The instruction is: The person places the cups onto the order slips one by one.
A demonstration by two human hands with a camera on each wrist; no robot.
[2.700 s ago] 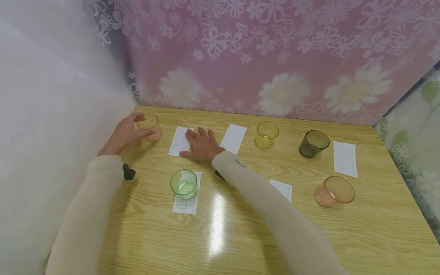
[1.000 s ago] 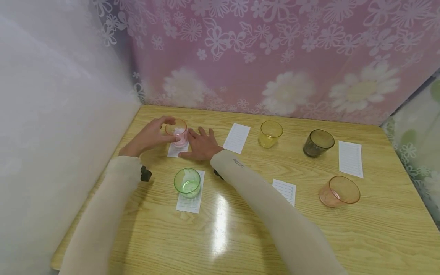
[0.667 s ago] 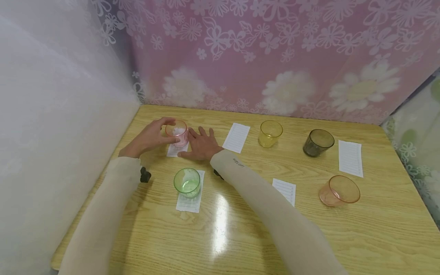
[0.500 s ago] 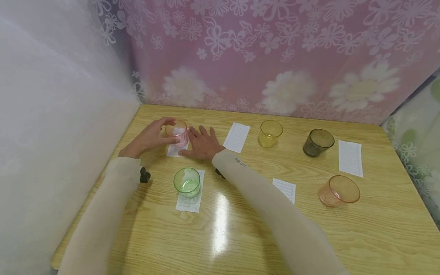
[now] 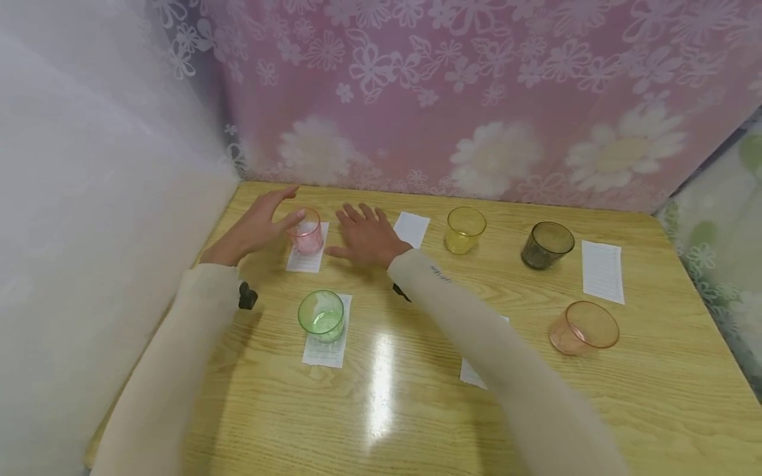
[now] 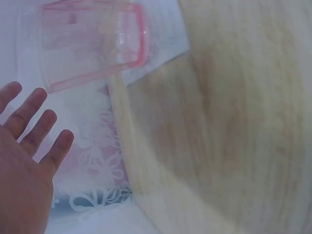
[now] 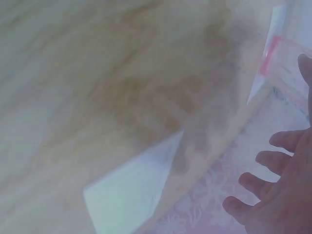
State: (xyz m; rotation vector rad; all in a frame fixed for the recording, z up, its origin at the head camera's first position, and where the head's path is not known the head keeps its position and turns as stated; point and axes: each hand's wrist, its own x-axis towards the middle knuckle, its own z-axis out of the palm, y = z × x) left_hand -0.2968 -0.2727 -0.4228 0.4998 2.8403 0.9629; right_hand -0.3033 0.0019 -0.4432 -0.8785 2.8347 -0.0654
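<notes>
Pink cup (image 5: 308,239) upright on a paper slip (image 5: 305,263), near the far left corner of the table (image 5: 286,410), a little in from the far edge. Left hand (image 5: 253,225) just beside it, thumb and fingers spread wide, gripping nothing; thumb overlaps the rim in the head view, contact can't be told. Right hand (image 5: 369,238) on the cup's other side, toward the table's middle, fingers splayed, holding nothing. Cup see-through; glass or hard plastic, unsure. Judged light, stiff, smooth enough to slide in dry fingers, breakable if glass. Best hold: thumb and fingers opposed around the wall, just below the rim.
</notes>
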